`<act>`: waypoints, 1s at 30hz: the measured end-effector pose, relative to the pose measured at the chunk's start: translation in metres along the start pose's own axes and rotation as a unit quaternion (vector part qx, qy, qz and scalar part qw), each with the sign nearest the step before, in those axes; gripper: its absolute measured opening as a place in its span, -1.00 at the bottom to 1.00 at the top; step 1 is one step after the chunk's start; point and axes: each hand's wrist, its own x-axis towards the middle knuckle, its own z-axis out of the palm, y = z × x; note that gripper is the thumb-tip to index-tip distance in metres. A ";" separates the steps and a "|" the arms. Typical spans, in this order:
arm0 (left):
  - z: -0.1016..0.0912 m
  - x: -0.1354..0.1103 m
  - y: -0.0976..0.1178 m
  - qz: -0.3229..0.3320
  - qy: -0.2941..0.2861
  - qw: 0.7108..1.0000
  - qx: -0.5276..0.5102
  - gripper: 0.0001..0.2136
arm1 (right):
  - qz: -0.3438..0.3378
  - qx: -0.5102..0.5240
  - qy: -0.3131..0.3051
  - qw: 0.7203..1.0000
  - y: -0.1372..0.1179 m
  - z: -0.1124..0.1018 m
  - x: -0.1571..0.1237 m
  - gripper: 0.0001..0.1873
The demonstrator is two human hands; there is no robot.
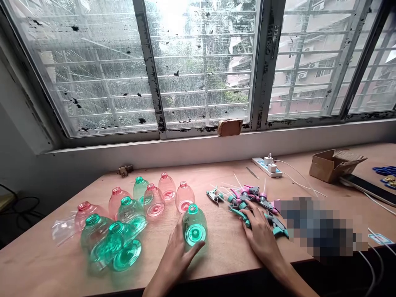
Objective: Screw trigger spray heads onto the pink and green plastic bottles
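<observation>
My left hand [181,249] is wrapped round a clear green plastic bottle [194,225], its thumb across the front. The bottle stands upright on the table and its threaded neck is uncapped. Over the near edge of a pile of trigger spray heads, my right hand [258,231] has its fingers curled on a green trigger spray head [243,215]; part of it is hidden beneath them. Pink-and-grey spray heads [249,192] with thin white tubes lie tangled behind that hand. Another green-and-grey spray head [215,195] lies apart to the left.
Several uncapped pink bottles [185,196] and green bottles [131,212] crowd the left side, some tipped over. A clear plastic bag [63,227] lies beside them. Farther right are a power strip [267,167], an open cardboard box [332,167], cables and a blurred patch.
</observation>
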 end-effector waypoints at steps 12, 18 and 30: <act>0.006 0.001 -0.009 0.031 0.065 0.995 -0.073 -0.33 | 0.033 0.314 0.116 0.942 -0.013 -0.013 -0.004 -0.76; -0.003 -0.003 0.001 0.084 0.085 0.993 -0.012 -0.32 | 0.033 0.427 0.101 0.898 -0.021 -0.019 -0.007 -0.79; -0.002 -0.005 0.004 0.060 0.091 0.994 -0.009 -0.23 | 0.300 0.637 0.113 0.701 -0.032 -0.033 -0.011 -0.62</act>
